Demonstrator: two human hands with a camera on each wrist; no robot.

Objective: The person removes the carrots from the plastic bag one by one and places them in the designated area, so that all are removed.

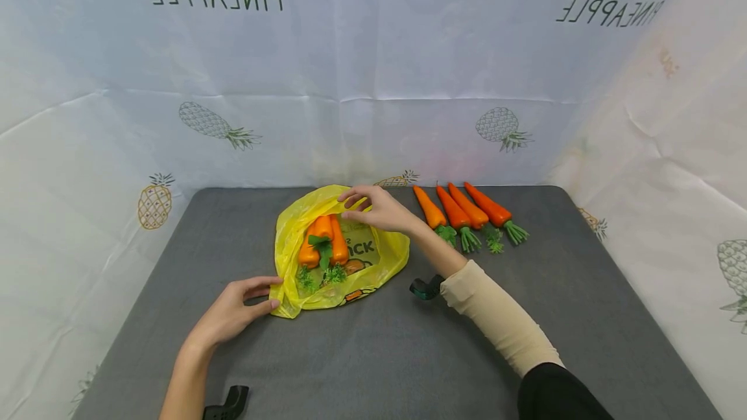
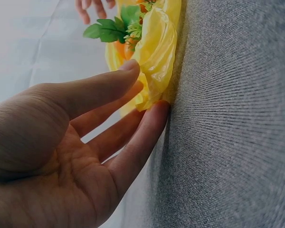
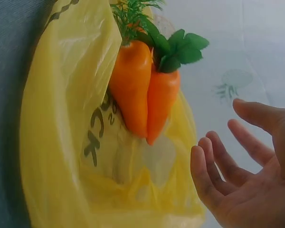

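Yellow bag [image 1: 393,251]: lies on the tabletop [image 1: 350,368], left of the middle and towards the far side; its mouth is spread wide, with dark lettering and orange print on the plastic
Bagged carrots [image 1: 340,245]: at least three orange ones, lying close together in the left part of the bag; their green tops, one broad-leaved and others feathery, point mostly to the near side
Left hand [image 1: 236,306]: at the near left corner of the bag, touching its edge; the thumb is on one side of the crumpled plastic, the fingers on the other
Left fingers: fairly straight and spread, well apart from the thumb; not closed tightly on the plastic
Right hand [image 1: 382,208]: above the far right rim of the bag; whether it touches the rim I cannot tell
Right fingers: loosely bent, parted from the thumb, relaxed and empty
Loose carrots [image 1: 454,211]: four side by side on the tabletop, right of the bag near the far edge; the leftmost is a lighter orange, the others redder; tips point away, green tops lie nearer the person
Right sleeve [image 1: 502,323]: beige over the forearm, black further up
Black devices [image 1: 227,405]: one beside each forearm, partly hidden
Backdrop [image 1: 373,50]: pale cloth behind the tabletop, with pineapple drawings and mirrored PINEAPPLE lettering
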